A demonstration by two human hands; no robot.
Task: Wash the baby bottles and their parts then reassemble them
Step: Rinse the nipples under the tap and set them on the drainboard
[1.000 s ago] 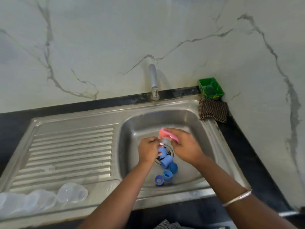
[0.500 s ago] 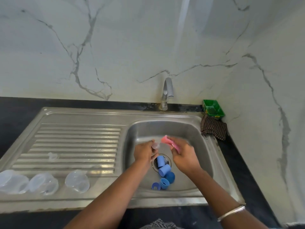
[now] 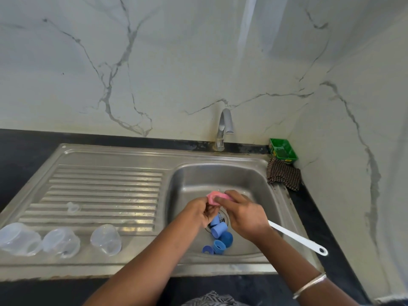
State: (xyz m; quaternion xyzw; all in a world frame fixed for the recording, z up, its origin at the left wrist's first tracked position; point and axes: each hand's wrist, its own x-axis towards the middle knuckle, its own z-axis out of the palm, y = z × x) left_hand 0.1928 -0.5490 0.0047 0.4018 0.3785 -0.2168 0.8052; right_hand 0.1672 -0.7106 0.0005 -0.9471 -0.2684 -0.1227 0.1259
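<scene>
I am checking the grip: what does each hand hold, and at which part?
The right hand holds the brush near its pink head, handle trailing behind. The left hand pinches something small, too hidden to name.

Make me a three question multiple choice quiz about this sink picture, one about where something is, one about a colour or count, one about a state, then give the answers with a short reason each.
1. Where do the blue bottle parts lie?
A. On the drainboard
B. In the sink basin by the drain
C. In the green tray

2. How many clear bottles lie along the drainboard's front edge?
A. One
B. Three
C. Five

3. Is water running from the tap?
A. Yes, a strong stream
B. No stream shows
C. The tap is hidden

Answers: 1 B, they cluster in the basin around the drain. 2 B, three clear bottles lie side by side. 3 B, no stream shows under the spout.
</scene>
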